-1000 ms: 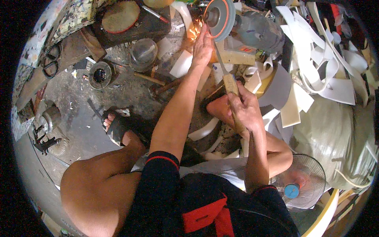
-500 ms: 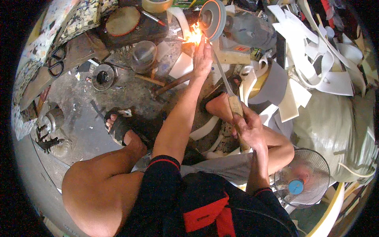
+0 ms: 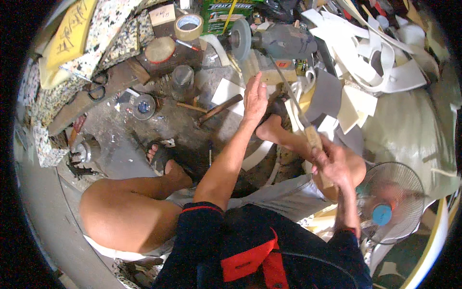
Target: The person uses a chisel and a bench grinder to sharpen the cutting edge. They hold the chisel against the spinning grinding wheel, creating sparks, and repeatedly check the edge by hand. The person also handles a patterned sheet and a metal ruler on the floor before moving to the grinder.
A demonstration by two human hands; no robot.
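My left hand is raised near the middle, fingers extended, just left of a long narrow steel blade and apart from it. My right hand is closed on the blade's wooden handle. The blade points up toward the bench grinder, its tip below the grey wheel. No sparks show.
A hammer, a tape roll and a metal canister lie ahead and left, with speckled foam. White foam strips are piled at the right. A fan sits beside my right knee.
The sparks at the wheel have gone. My left hand has moved down from the wheel, off the blade. My right hand has moved rightward, drawing the blade's tip back from the wheel.
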